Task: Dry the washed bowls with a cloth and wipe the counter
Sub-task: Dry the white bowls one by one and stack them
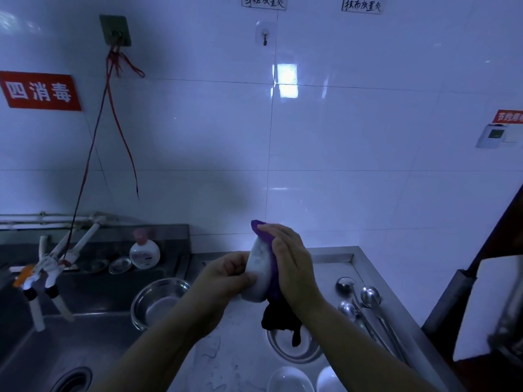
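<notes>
Head view: my left hand point(226, 274) grips a white bowl point(259, 274) by its rim, holding it on edge above the steel counter point(243, 352), so the outside faces left and the inside faces my other hand. My right hand point(294, 267) lies with fairly straight fingers over a purple cloth point(273, 271) and presses it against the bowl. The cloth wraps over the upper rim, and its dark loose end hangs below the bowl. Judgement: holding the bowl tilted up lets one hand turn it while the other rubs, and keeps drips over the counter.

Containers: a metal basin point(160, 301) sits at the sink's point(42, 357) edge, with nothing visible inside. A second metal bowl point(294, 349) stands on the counter directly under the hanging cloth end; its contents are partly hidden. Two white bowls point(290, 380) at the bottom edge lie on the counter, apparently upside down. Several metal ladles point(365, 304) lie near the right edge. A soap bottle point(144, 251) stands behind the sink.

Judgement: drying is under way; counter wiping is not yet begun.
</notes>
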The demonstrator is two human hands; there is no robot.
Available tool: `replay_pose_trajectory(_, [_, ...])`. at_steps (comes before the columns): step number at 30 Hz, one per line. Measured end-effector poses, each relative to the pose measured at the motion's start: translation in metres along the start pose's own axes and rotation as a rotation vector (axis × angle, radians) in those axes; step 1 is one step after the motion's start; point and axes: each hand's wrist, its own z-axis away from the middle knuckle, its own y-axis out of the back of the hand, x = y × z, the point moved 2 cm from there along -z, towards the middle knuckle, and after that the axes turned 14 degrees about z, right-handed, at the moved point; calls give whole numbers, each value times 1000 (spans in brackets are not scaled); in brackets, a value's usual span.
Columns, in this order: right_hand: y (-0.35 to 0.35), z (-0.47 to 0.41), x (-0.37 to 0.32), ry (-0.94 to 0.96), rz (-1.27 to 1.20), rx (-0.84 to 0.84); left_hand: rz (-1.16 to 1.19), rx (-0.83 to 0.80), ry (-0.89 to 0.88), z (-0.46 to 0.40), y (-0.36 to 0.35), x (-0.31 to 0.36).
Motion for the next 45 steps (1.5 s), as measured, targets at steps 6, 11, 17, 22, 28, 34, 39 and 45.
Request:
replay_pose_trajectory(6, [-2,9,17,-408,-158,-66,27,-26,-16,7,1,6])
replay_pose_trajectory(11, [-3,19,22,-341,87,74,177,125,-9,7,3,7])
replay_pose_trajectory(17, [-2,27,7,212,543,281,305,222,11,4,-3,5])
replay_pose_trajectory(22, [0,37,7,474,656,268,375,241,-10,0,-2,13])
replay_pose_trajectory(28, [23,28,14,597,744,264,447,188,-2,0,-1,15])
replay_pose_trajectory(34, [15,20,1,564,651,241,329,178,25,4,-1,13])
replay_pose_trajectory(39, [14,8,-17,465,510,219,272,149,21,5,-6,16])
replay_pose_trajectory(45, [-5,7,-28,455,472,148,437,198,37,5,-22,18])
